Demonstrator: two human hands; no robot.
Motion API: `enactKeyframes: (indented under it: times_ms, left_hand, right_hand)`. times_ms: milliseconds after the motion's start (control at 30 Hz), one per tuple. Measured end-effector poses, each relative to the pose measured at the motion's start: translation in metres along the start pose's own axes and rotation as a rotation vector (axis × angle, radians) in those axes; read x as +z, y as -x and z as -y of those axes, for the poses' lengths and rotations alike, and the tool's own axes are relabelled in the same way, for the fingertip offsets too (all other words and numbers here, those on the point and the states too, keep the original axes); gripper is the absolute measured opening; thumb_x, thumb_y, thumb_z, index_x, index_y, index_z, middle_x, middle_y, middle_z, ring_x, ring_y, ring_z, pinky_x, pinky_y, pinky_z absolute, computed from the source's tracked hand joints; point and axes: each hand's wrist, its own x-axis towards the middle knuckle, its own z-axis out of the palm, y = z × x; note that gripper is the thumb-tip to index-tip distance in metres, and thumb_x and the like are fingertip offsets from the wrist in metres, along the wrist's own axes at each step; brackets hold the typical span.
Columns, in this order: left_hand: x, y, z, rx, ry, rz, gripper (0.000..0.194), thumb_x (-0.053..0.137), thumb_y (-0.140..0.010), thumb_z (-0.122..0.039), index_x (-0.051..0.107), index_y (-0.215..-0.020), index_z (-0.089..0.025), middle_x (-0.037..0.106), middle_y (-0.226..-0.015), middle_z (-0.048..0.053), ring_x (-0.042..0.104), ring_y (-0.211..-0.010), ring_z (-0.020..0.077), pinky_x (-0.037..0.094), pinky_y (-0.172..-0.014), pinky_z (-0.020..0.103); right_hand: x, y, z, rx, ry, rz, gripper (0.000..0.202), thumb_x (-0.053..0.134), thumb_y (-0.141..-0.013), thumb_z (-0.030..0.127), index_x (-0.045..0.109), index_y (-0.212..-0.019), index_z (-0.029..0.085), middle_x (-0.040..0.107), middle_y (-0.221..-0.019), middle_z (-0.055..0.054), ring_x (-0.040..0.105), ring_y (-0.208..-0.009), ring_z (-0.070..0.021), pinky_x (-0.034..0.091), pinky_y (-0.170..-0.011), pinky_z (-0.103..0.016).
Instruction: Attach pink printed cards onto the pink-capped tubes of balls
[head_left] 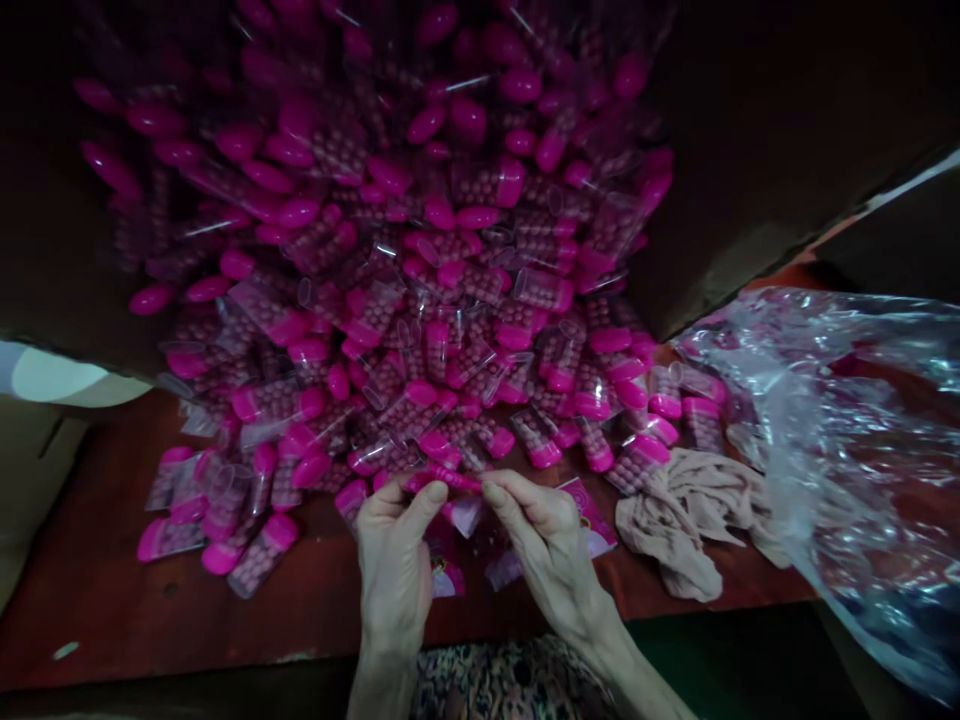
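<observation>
A slim pink tube (pixel 448 481) lies crosswise between both hands, left hand (pixel 395 545) pinching one end, right hand (pixel 544 535) the other, heap of pink-capped tubes (pixel 420 330) just beyond.

It looked like a small packing workshop, dimly lit. A great heap of pink-capped tubes (pixel 420 300) filled with beads spilled from a cardboard box (pixel 750 180) onto a worn red table (pixel 112 590), with a crumpled plastic bag (pixel 862 450) at right.
</observation>
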Motion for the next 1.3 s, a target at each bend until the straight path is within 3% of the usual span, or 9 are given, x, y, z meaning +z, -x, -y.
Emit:
enactKeyframes:
  times_ms: [267,433,533,667,767,900,1000,1133,1300]
  left_hand:
    - [-0.013,-0.011,-0.019,-0.001,0.128,-0.136,0.020,0.080,-0.054,-0.024,0.068,-0.068,-0.016,0.071,-0.067,0.001,0.063,-0.058,0.0132,0.052,-0.065,0.027]
    - [-0.025,-0.015,-0.027,0.062,0.163,-0.222,0.017,0.079,-0.056,-0.022,0.065,-0.062,-0.017,0.069,-0.061,-0.003,0.061,-0.054,0.0092,0.049,-0.059,0.021]
    - [-0.031,-0.015,-0.029,0.069,0.170,-0.233,0.015,0.078,-0.057,-0.022,0.066,-0.064,-0.017,0.069,-0.062,-0.003,0.061,-0.056,0.0101,0.050,-0.059,0.021]
    - [-0.032,-0.015,-0.027,0.040,0.201,-0.229,0.017,0.079,-0.056,-0.023,0.067,-0.066,-0.018,0.069,-0.064,-0.003,0.062,-0.056,0.0107,0.049,-0.057,0.022]
    - [-0.029,-0.014,-0.025,0.017,0.235,-0.224,0.017,0.080,-0.054,-0.022,0.066,-0.064,-0.017,0.069,-0.062,-0.004,0.061,-0.055,0.0093,0.050,-0.062,0.022]
    - [-0.024,-0.012,-0.022,-0.034,0.256,-0.218,0.017,0.080,-0.054,-0.020,0.065,-0.061,-0.016,0.069,-0.062,-0.003,0.062,-0.056,0.0088,0.050,-0.065,0.021]
    - [-0.019,-0.011,-0.018,-0.061,0.255,-0.223,0.017,0.080,-0.055,-0.019,0.065,-0.063,-0.016,0.069,-0.062,-0.003,0.062,-0.058,0.0096,0.050,-0.064,0.022]
    - [-0.012,-0.011,-0.013,-0.065,0.230,-0.205,0.016,0.079,-0.057,-0.018,0.065,-0.066,-0.017,0.068,-0.063,-0.005,0.060,-0.056,0.0069,0.048,-0.064,0.020]
    - [-0.002,-0.014,-0.010,-0.030,0.251,-0.169,0.016,0.078,-0.057,-0.019,0.065,-0.065,-0.016,0.068,-0.063,-0.003,0.061,-0.057,0.0089,0.047,-0.062,0.021]
  right_hand:
    - [0.016,-0.026,-0.001,-0.121,0.158,-0.110,0.025,0.049,-0.086,0.032,0.065,-0.100,0.020,0.068,-0.082,-0.006,0.059,-0.070,-0.0190,0.046,-0.063,-0.029]
    - [0.041,-0.039,0.008,-0.177,0.346,-0.145,0.019,0.046,-0.087,0.025,0.064,-0.093,0.018,0.064,-0.086,-0.009,0.059,-0.076,-0.0215,0.044,-0.065,-0.031]
    - [0.046,-0.040,0.010,-0.169,0.446,-0.120,0.017,0.050,-0.086,0.029,0.062,-0.088,0.018,0.061,-0.081,-0.007,0.058,-0.073,-0.0218,0.043,-0.065,-0.032]
    - [0.050,-0.035,0.005,-0.155,0.596,-0.052,0.015,0.058,-0.080,0.026,0.062,-0.093,0.020,0.058,-0.095,-0.009,0.055,-0.087,-0.0262,0.043,-0.068,-0.034]
    - [0.051,-0.034,-0.001,-0.133,0.474,-0.058,0.014,0.051,-0.085,0.020,0.063,-0.091,0.020,0.056,-0.093,-0.007,0.056,-0.079,-0.0200,0.044,-0.064,-0.029]
    - [0.037,-0.036,-0.004,-0.177,0.263,-0.257,0.017,0.052,-0.085,0.030,0.066,-0.084,0.019,0.059,-0.089,-0.006,0.056,-0.081,-0.0201,0.044,-0.071,-0.031]
    - [0.016,-0.035,-0.006,-0.110,0.125,-0.363,0.025,0.048,-0.087,0.038,0.064,-0.086,0.018,0.062,-0.075,-0.003,0.057,-0.071,-0.0181,0.045,-0.065,-0.030]
    - [-0.003,-0.027,-0.009,0.078,-0.076,-0.352,0.036,0.040,-0.089,0.047,0.063,-0.089,0.019,0.060,-0.059,-0.001,0.058,-0.060,-0.0171,0.045,-0.053,-0.027]
    - [0.007,-0.010,-0.006,0.348,-0.413,-0.178,0.051,0.034,-0.087,0.056,0.065,-0.073,0.018,0.059,-0.047,-0.005,0.060,-0.054,-0.0205,0.045,-0.045,-0.030]
